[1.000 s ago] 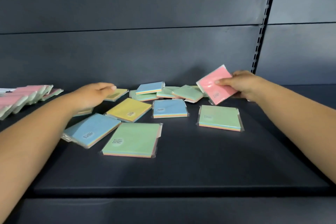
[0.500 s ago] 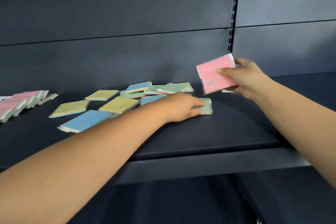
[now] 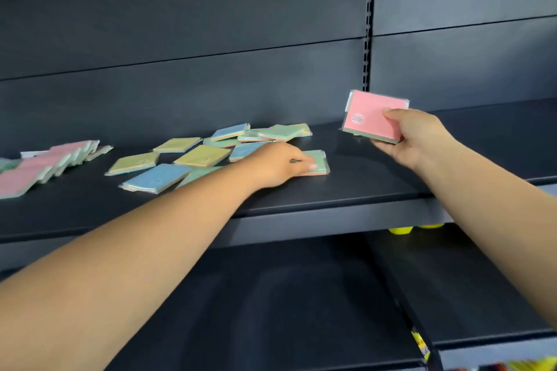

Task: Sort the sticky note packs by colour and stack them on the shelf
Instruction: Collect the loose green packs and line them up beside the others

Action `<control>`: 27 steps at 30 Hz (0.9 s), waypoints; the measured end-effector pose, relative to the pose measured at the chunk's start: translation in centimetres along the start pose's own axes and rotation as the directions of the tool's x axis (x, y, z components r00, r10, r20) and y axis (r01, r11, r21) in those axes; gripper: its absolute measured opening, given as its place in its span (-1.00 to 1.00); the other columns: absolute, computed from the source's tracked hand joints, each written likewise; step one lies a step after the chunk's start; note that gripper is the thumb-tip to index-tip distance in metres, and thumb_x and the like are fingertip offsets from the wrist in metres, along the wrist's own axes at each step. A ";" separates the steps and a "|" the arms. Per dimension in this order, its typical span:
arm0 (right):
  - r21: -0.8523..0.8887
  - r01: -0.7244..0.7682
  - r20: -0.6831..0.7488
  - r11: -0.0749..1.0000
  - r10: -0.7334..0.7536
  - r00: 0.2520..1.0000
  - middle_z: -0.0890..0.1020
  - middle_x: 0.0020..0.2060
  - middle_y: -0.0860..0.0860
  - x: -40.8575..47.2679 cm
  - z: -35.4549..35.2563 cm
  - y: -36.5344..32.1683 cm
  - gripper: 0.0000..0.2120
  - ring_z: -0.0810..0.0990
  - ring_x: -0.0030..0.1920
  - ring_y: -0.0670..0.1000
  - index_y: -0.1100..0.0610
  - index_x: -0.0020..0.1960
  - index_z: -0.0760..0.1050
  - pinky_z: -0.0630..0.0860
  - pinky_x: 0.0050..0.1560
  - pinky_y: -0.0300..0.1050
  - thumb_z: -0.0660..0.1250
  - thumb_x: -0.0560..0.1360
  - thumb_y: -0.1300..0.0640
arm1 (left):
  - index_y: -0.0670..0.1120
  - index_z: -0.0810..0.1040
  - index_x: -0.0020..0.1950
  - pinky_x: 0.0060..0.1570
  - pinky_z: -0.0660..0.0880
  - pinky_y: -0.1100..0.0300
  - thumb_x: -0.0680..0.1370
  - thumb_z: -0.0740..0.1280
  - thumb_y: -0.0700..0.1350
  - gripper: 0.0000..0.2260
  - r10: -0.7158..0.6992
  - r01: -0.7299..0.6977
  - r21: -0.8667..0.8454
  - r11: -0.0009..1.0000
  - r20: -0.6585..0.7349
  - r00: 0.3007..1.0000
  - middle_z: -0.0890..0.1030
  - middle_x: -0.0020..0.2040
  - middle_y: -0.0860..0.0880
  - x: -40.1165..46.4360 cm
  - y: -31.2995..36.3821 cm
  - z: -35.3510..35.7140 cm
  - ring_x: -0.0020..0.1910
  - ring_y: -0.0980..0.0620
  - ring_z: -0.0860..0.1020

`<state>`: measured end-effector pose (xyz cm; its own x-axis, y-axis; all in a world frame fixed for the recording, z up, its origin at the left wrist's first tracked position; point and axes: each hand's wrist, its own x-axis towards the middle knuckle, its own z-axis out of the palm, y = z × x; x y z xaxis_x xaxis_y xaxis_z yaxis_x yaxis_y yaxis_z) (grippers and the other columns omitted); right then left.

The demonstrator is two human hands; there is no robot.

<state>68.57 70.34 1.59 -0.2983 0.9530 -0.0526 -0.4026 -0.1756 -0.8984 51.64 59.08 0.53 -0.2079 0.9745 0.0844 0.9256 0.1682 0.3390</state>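
1 green pack [image 3: 319, 162] seemingly under left hand [image 3: 278, 164]

- bare dark metal shelf [image 3: 346, 190] lies open between the scattered loose sticky note packs [image 3: 180, 159] and the shelf's right end;
- overlapping row of pink-topped packs [image 3: 45, 159] crowds the far left;
- slotted upright [image 3: 368, 39] divides the back panel

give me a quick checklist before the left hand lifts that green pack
1. Right hand grips the pink pack: ok.
2. Left hand on the green pack: ok.
3. Left fingers curled round it: cannot tell, blurred.
4. Green pack free of other packs: ok.
5. Pink row at far left has room beside it on the shelf: ok.
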 end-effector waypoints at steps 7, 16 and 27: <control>0.043 -0.054 0.108 0.998 0.049 0.993 0.56 -0.12 0.09 -2.0 2.7 0.4 -0.89 0.58 -0.15 0.01 0.19 0.05 0.38 0.55 -0.25 -0.01 0.20 0.54 0.33 | 0.02 0.39 0.39 0.23 0.21 0.31 0.63 0.05 0.07 -0.63 -0.118 0.084 -0.192 0.978 -0.173 0.978 0.36 0.42 0.06 -5.5 -3.5 -1.9 0.41 0.05 0.29; 0.003 -0.072 0.203 0.997 0.070 0.977 0.56 -0.16 0.07 -4.7 10.4 3.2 -0.91 0.57 -0.19 -0.01 0.17 -0.11 0.38 0.51 -0.31 -0.03 0.21 0.55 0.31 | 0.10 0.25 0.45 0.42 0.10 0.07 0.58 0.01 0.23 -0.53 -0.453 0.452 0.094 0.887 -0.018 0.892 0.20 0.50 0.01 -11.2 -16.7 -5.8 0.49 -0.03 0.15; 0.008 -0.016 0.128 1.000 0.015 0.992 0.55 -0.19 0.07 -6.3 16.5 5.6 -0.92 0.55 -0.22 -0.01 0.19 0.05 0.37 0.51 -0.31 -0.06 0.18 0.57 0.30 | 0.07 0.16 0.46 0.41 0.12 -0.07 0.57 -0.12 0.26 -0.49 -0.215 0.201 0.213 0.956 0.042 0.976 0.19 0.48 -0.07 -5.7 -17.5 -5.3 0.49 -0.06 0.11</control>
<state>53.87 59.28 4.09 -0.4125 0.9109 -0.0101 -0.4046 -0.1932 -0.8938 34.96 49.79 -0.93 -0.3886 0.9209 -0.0296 0.9104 0.3887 0.1418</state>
